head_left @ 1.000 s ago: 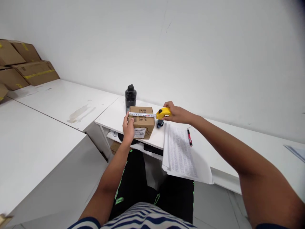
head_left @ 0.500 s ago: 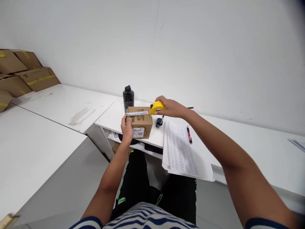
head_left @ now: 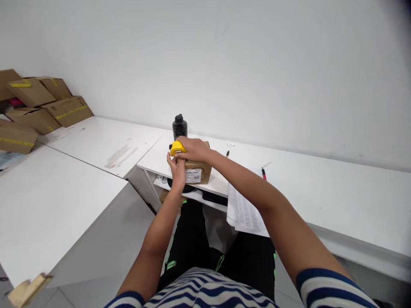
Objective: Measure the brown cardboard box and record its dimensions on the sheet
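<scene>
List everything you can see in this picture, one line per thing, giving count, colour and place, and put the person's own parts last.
small cardboard box: one, brown with a white label, on the desk's near edge
tape measure: one, yellow, at the box's top left corner
bottle: one, black, behind the box
printed sheets: a stack, white, overhanging the desk edge
pen: one, red and black, beyond the sheets
desk: white, along the wall
large cartons: several, brown with yellow tape, far left
left hand: against the box's front left
right hand: on the tape measure, over the box
</scene>
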